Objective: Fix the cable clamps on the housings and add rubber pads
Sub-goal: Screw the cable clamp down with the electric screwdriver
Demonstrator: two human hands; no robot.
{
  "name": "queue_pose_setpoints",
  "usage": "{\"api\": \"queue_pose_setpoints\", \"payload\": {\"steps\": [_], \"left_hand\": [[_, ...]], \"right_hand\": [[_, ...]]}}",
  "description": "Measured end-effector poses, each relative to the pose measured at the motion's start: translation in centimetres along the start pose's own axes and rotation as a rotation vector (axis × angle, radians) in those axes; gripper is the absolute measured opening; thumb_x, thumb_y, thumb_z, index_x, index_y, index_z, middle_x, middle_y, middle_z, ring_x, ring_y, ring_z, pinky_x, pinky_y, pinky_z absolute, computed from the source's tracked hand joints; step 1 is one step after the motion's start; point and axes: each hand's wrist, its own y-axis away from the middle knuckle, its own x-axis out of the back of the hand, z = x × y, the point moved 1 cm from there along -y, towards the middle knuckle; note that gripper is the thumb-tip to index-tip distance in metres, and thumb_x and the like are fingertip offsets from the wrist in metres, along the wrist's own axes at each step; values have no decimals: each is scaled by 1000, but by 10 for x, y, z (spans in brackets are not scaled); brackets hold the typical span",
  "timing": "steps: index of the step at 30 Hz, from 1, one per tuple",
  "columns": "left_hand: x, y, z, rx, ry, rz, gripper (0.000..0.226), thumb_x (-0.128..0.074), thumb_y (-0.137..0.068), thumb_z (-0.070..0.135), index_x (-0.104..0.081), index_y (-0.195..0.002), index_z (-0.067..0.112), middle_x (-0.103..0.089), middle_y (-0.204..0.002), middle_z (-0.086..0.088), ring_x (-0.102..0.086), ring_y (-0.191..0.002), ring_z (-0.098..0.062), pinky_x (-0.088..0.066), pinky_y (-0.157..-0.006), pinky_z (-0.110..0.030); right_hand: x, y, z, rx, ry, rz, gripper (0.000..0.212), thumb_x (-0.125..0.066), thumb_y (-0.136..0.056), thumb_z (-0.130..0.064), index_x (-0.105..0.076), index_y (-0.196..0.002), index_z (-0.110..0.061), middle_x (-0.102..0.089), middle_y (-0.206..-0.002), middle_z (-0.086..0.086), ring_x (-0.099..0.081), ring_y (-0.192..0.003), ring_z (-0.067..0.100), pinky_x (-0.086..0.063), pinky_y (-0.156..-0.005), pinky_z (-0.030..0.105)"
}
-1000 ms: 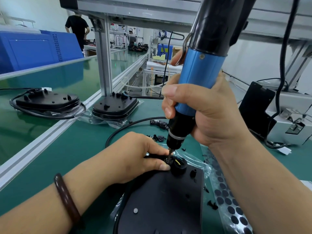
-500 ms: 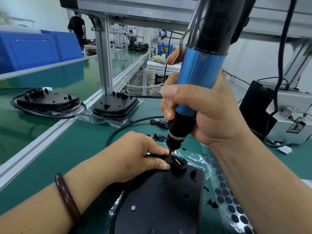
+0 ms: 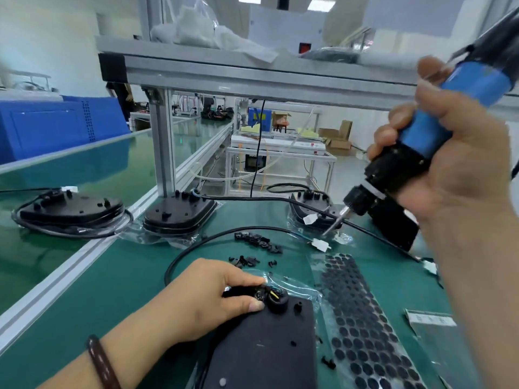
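Observation:
A flat black housing (image 3: 266, 349) lies on clear plastic in front of me. My left hand (image 3: 219, 299) rests on its far corner and pinches the black cable (image 3: 233, 292) at the small cable clamp (image 3: 259, 295), beside a round black grommet (image 3: 276, 300). My right hand (image 3: 449, 169) grips a blue and black electric screwdriver (image 3: 415, 153), held high at the right with its bit (image 3: 335, 223) pointing down-left, well away from the housing. A sheet of round black rubber pads (image 3: 356, 313) lies just right of the housing. Loose black clamps (image 3: 258, 240) sit scattered beyond my left hand.
Three more black housings stand further back: housing (image 3: 70, 211) on the conveyor at left, housing (image 3: 179, 214) by the aluminium post (image 3: 163, 141), housing (image 3: 311, 206) near the screwdriver bit. A white connector (image 3: 320, 244) ends a cable. An aluminium rail (image 3: 70, 265) borders the green mat.
My right hand has lifted the screwdriver off the clamp and swung it up to the right. My left hand stays pinched at the clamp. The view has tilted upward.

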Motion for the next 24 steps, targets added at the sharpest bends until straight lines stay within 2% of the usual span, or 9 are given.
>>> {"api": "queue_pose_setpoints", "payload": {"steps": [2, 4, 6, 8, 10, 13, 16, 20, 24], "left_hand": [[3, 2, 1, 7, 1, -35, 34, -71, -75, 51, -62, -107, 56, -60, -103, 41, -48, -101, 27, -33, -87, 4], [3, 1, 3, 38, 88, -63, 20, -67, -79, 50, -68, -99, 52, -64, -98, 39, -55, -95, 22, -40, -84, -1], [1, -2, 5, 67, 111, -19, 18, -62, -80, 55, -73, -83, 42, -69, -83, 26, -61, -77, 13, -48, -75, -12], [-4, -6, 5, 95, 91, 21, 24, -64, -77, 57, -71, -72, 35, -68, -71, 12, -57, -63, 1, -49, -69, -24], [-7, -6, 5, 111, 72, 41, 24, -65, -76, 58, -68, -68, 35, -64, -64, 11, -52, -58, -1, -48, -66, -24], [-10, -3, 5, 112, 50, 91, 20, -64, -77, 56, -66, -70, 38, -64, -65, 14, -53, -59, 1, -47, -66, -20], [-13, 0, 8, 70, -15, 126, 21, -60, -81, 52, -64, -72, 34, -64, -72, 17, -57, -67, -2, -46, -68, -20], [-13, 1, 11, 40, -42, 102, 19, -52, -83, 54, -57, -74, 38, -59, -75, 22, -51, -66, 0, -41, -62, -14], [-12, 3, 9, 37, -74, 59, 27, -46, -84, 56, -54, -71, 34, -56, -80, 25, -51, -70, 1, -41, -65, -15]], "right_hand": [[21, -3, -17, -30, 45, 74, 14, -59, -84, -18, -56, -95, -28, -49, -63, -3, -49, -52, 14, -45, -60, 23], [43, -1, -30, -100, 137, 132, 11, -64, -83, -25, -56, -88, -30, -50, -62, -5, -50, -52, 12, -47, -59, 21], [63, 6, -38, -211, 308, 187, 22, -73, -75, -35, -56, -86, -29, -53, -59, -4, -53, -48, 13, -50, -53, 23], [84, 18, -42, -318, 494, 254, 42, -78, -59, -46, -54, -86, -25, -56, -56, 0, -55, -43, 15, -50, -44, 25], [103, 30, -41, -411, 597, 309, 45, -76, -54, -50, -55, -84, -24, -59, -57, 2, -58, -42, 17, -49, -40, 26], [126, 44, -32, -517, 619, 376, 42, -74, -58, -49, -56, -81, -20, -57, -57, 2, -59, -42, 19, -49, -38, 29], [140, 53, -20, -598, 619, 437, 49, -74, -55, -50, -53, -86, -18, -55, -63, 6, -61, -43, 20, -49, -38, 29], [156, 59, -5, -675, 551, 463, 56, -76, -58, -50, -51, -96, -18, -52, -76, 10, -61, -48, 23, -50, -42, 30], [166, 59, 5, -678, 494, 441, 48, -75, -61, -47, -51, -95, -24, -49, -88, 9, -61, -48, 22, -51, -43, 31]]}}
